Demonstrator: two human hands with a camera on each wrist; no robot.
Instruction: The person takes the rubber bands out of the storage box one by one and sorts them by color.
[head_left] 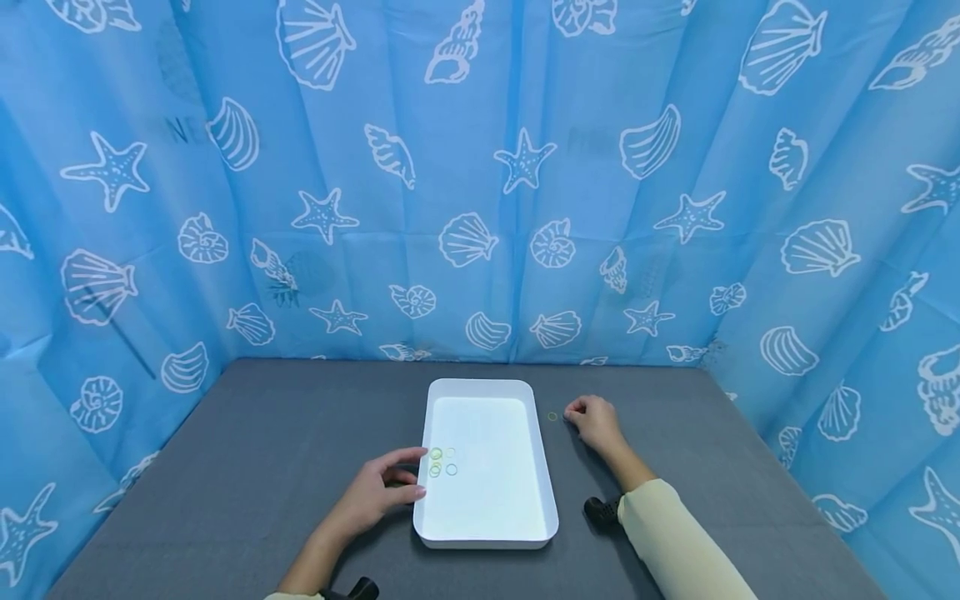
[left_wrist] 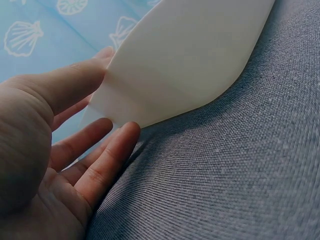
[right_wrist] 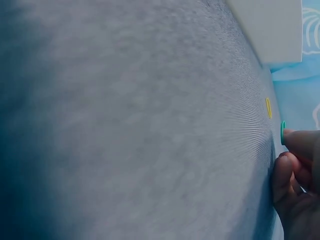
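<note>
My left hand is at the left side of a white rectangular tray, its thumb and fingertips touching the wall. In the left wrist view, loosely bent fingers meet the outer side of the tray. Inside the tray, near its left side, lie several thin rings, some green or yellowish. To the right of the tray, my right hand is low over the table with curled fingers. It pinches a thin green ring at its fingertips. Close by, a yellow ring lies on the cloth.
Grey cloth covers the table. A blue curtain with white shells and starfish hangs behind and along both sides. Black wrist devices sit at both wrists, beside light yellow sleeves.
</note>
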